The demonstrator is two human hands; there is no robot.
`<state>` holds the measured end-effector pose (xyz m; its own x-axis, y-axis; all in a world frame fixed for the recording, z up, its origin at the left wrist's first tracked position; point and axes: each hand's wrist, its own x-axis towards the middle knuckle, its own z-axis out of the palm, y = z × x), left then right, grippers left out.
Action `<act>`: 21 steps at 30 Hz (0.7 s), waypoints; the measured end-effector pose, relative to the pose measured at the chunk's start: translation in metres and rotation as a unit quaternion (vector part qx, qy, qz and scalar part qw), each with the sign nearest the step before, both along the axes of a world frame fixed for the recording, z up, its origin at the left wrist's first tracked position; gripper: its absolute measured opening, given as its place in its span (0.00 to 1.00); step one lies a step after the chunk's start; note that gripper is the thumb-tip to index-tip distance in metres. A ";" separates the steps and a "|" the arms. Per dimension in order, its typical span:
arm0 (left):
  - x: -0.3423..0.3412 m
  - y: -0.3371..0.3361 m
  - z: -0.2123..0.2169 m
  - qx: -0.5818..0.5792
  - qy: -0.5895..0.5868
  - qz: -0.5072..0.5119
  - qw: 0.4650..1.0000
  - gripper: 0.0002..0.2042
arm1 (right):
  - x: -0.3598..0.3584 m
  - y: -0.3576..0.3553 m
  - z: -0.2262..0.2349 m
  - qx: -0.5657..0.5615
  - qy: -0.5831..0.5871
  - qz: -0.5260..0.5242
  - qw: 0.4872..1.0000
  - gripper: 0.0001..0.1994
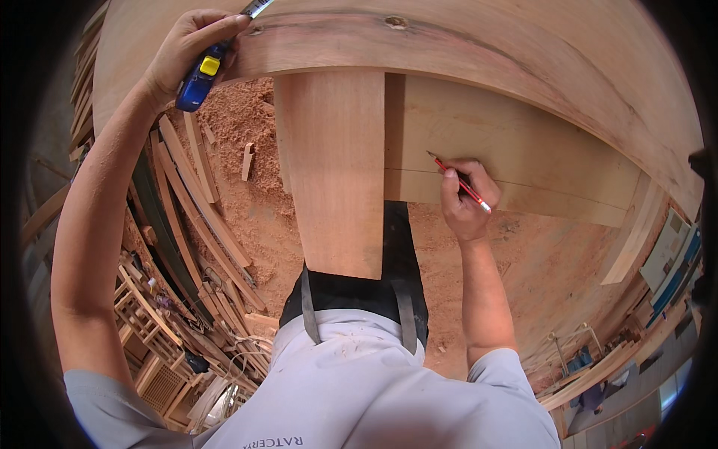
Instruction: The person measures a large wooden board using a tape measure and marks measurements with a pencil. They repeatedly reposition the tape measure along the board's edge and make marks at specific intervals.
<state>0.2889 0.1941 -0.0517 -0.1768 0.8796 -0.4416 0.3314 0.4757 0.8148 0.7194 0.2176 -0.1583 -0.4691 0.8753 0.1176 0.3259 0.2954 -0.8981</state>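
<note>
At the upper left, my left hand (pixel 196 46) is closed round a blue tape measure (pixel 196 84) with a yellow button. A short stretch of its metal blade (pixel 256 7) sticks out past my thumb, over a wide wooden board (pixel 464 45). My right hand (pixel 470 196) grips a red-and-black pencil (pixel 462 183) with a white end. Its tip points up and left above a tan panel (pixel 508 142) that carries a thin dark line. Between my hands, a broad pale plank (pixel 336 172) runs from under the board toward my waist.
Sawdust (pixel 238 120) and offcuts cover the floor on the left. Long wooden strips (pixel 202 202) lie beside them, with a pile of slatted wood pieces (pixel 153 337) nearer me. A narrow plank (pixel 636 232) and stacked sheets (pixel 677 262) are at the right.
</note>
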 end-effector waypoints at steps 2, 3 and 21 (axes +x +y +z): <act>-0.001 -0.001 -0.001 0.007 0.012 0.002 1.000 0.17 | -0.004 -0.002 -0.004 -0.015 0.027 -0.049 0.998 0.02; -0.001 -0.001 -0.001 0.005 0.007 0.003 1.000 0.17 | -0.005 -0.003 -0.005 -0.022 0.040 -0.074 0.996 0.02; 0.000 0.000 0.001 -0.007 -0.014 0.017 1.000 0.17 | -0.005 0.015 -0.009 -0.035 0.027 -0.159 0.986 0.04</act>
